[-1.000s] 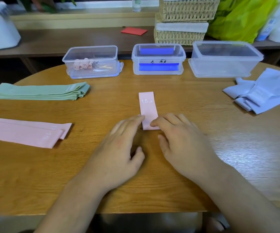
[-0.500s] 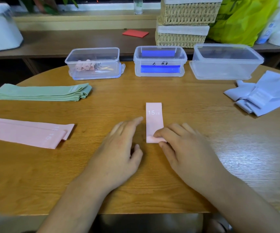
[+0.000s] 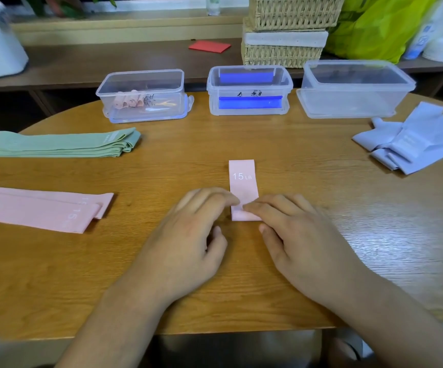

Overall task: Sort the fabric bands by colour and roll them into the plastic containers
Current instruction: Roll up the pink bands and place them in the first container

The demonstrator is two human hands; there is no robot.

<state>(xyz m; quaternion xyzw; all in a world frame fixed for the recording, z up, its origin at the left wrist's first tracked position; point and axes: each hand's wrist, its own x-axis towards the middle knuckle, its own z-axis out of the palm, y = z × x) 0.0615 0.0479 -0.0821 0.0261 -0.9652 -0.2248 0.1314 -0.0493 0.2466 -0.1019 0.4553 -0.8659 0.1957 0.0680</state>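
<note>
A round wooden table (image 3: 321, 274) fills most of the frame. Along its far edge, across the upper middle, three clear plastic containers stand in a row: left container (image 3: 173, 102), middle container (image 3: 287, 102), right container (image 3: 347, 104). At the left lies a folded stack of green bands (image 3: 58, 144), and below it lie flat, overlapping pink bands (image 3: 37, 208). At the right edge sits a loose heap of pale lilac bands (image 3: 414, 140). In the centre lies a folded pink band (image 3: 242, 181) marked 15 LB. My left hand (image 3: 188, 235) and right hand (image 3: 302, 240), palms down, touch its near end with their fingertips.
</note>
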